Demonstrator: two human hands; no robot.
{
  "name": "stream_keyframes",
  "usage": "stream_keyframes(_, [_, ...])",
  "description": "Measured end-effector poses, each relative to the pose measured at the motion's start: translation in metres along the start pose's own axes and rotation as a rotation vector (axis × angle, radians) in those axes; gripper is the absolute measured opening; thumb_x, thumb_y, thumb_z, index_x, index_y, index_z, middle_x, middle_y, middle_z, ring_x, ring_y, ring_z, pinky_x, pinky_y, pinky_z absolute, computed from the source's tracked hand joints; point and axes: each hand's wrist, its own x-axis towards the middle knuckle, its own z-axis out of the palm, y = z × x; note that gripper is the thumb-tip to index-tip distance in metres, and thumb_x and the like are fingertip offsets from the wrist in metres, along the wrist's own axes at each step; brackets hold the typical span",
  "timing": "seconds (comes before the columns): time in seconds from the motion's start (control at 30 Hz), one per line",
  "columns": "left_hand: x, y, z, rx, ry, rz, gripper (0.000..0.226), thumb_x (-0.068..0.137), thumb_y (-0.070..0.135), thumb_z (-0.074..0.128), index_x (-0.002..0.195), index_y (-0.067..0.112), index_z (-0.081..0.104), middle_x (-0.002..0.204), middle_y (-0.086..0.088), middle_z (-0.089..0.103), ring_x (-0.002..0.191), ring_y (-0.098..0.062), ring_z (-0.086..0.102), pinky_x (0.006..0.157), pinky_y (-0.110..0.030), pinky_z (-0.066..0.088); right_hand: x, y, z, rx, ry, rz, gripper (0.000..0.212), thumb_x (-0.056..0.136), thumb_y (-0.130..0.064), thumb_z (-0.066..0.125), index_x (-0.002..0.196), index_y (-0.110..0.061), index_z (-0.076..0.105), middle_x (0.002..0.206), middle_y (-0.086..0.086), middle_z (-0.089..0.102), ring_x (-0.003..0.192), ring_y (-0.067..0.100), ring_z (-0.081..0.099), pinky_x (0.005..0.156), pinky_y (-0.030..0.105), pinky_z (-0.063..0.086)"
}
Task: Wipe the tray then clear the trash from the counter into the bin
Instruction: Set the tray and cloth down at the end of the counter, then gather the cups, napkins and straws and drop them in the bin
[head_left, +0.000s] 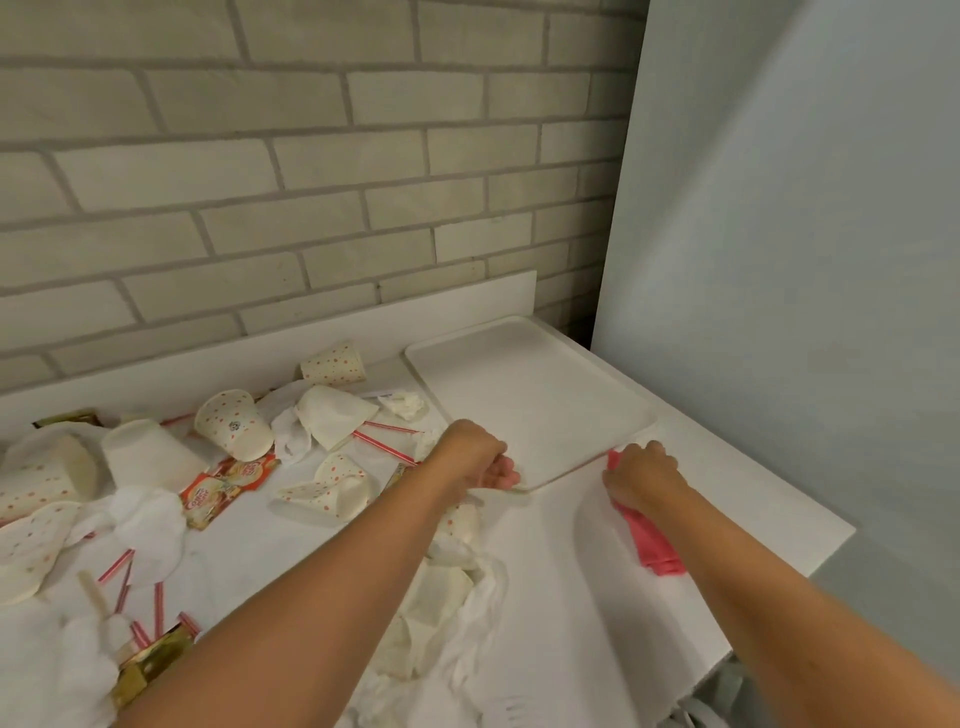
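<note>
A white rectangular tray (530, 384) lies on the white counter (561, 571) near the back right corner. My left hand (475, 460) grips the tray's near left corner, fingers curled under the rim. My right hand (644, 475) holds a pink cloth (652, 545) on the counter just off the tray's near edge. Trash covers the counter's left half: polka-dot paper cups (234, 423), crumpled napkins (150, 525), red-striped straws (384, 441) and a creamer packet (223, 486).
A brick wall (311, 182) backs the counter and a plain grey wall (779, 260) closes the right side. The counter's right edge drops off near the pink cloth. Gold wrappers (150, 660) lie at the front left.
</note>
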Motion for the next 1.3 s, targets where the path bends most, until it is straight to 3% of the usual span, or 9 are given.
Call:
stream_keyframes(0.1, [-0.013,-0.001,-0.025,0.216,0.1,0.161,0.013,0.092,0.008,0.051,0.105,0.009,0.052,0.074,-0.005,0.059,0.052,-0.015,0.054,0.044,-0.02,0.042,-0.013,-0.016,-0.008,-0.167,0.066,-0.043,0.05,0.095,-0.032,0.044,0.14,-0.012,0.035,0.141,0.009,0.031,0.131,0.031,0.032,0.105,0.05,0.032])
stream_keyframes(0.23, [-0.032,-0.012,-0.053,0.451,0.178,0.302,0.009,0.089,0.018,0.058,0.087,0.014,0.065,0.076,0.006,0.058,0.067,-0.012,0.054,0.054,-0.018,0.04,-0.037,-0.052,-0.013,-0.053,0.131,-0.341,0.048,0.095,-0.036,0.047,0.137,-0.012,0.04,0.137,0.01,0.039,0.127,0.03,0.037,0.1,0.041,0.037])
stream_keyframes(0.43, [-0.06,-0.034,-0.082,0.697,0.249,0.329,0.025,0.085,0.027,0.066,0.063,0.02,0.056,0.072,0.008,0.056,0.073,-0.011,0.053,0.058,-0.017,0.035,-0.072,-0.094,0.011,0.263,-0.214,-0.543,0.06,0.089,-0.046,0.057,0.137,-0.013,0.044,0.139,0.006,0.048,0.125,0.021,0.048,0.097,0.027,0.038])
stream_keyframes(0.57, [-0.078,-0.051,-0.091,0.899,0.243,0.179,0.027,0.082,0.044,0.065,0.085,0.02,0.053,0.087,0.005,0.054,0.082,-0.013,0.05,0.069,-0.025,0.04,-0.089,-0.106,0.027,0.192,-0.271,-0.55,0.074,0.087,-0.049,0.059,0.143,-0.009,0.033,0.147,0.007,0.039,0.133,0.023,0.041,0.104,0.03,0.036])
stream_keyframes(0.67, [-0.091,-0.07,-0.087,0.985,0.132,0.032,0.066,0.079,0.054,0.063,0.127,0.014,0.04,0.125,-0.004,0.052,0.112,-0.021,0.052,0.087,-0.03,0.044,-0.094,-0.109,0.034,0.186,-0.248,-0.528,0.077,0.082,-0.042,0.068,0.142,-0.008,0.034,0.145,0.009,0.041,0.131,0.024,0.042,0.102,0.031,0.038])
stream_keyframes(0.77, [-0.095,-0.085,-0.082,0.975,0.055,-0.023,0.089,0.077,0.051,0.067,0.141,0.01,0.021,0.136,-0.005,0.046,0.122,-0.022,0.049,0.093,-0.032,0.046,-0.099,-0.109,0.038,0.25,-0.218,-0.484,0.085,0.073,-0.031,0.079,0.141,-0.009,0.034,0.141,0.01,0.041,0.127,0.025,0.044,0.1,0.034,0.042])
stream_keyframes(1.1, [-0.092,-0.087,-0.087,0.707,0.246,0.053,0.048,0.086,0.016,0.063,0.126,0.002,0.043,0.128,-0.014,0.052,0.119,-0.029,0.05,0.087,-0.032,0.043,-0.131,-0.087,0.011,0.614,0.094,-0.459,0.078,0.069,-0.01,0.081,0.133,-0.012,0.036,0.128,0.009,0.039,0.113,0.024,0.047,0.085,0.029,0.044])
stream_keyframes(1.23, [-0.096,-0.076,-0.096,0.647,0.279,0.207,0.006,0.088,0.013,0.057,0.088,0.007,0.06,0.082,-0.004,0.057,0.093,-0.029,0.057,0.067,-0.026,0.038,-0.149,-0.066,-0.001,0.751,0.078,-0.415,0.071,0.072,-0.015,0.08,0.129,-0.015,0.037,0.114,0.002,0.046,0.099,0.019,0.05,0.067,0.027,0.049])
stream_keyframes(1.3, [-0.101,-0.069,-0.099,0.618,0.311,0.275,0.012,0.089,0.013,0.056,0.078,0.01,0.055,0.073,0.0,0.052,0.082,-0.024,0.051,0.065,-0.025,0.035,-0.156,-0.054,-0.003,0.807,0.057,-0.375,0.07,0.072,-0.016,0.079,0.129,-0.015,0.038,0.112,0.002,0.047,0.087,0.016,0.054,0.057,0.021,0.048])
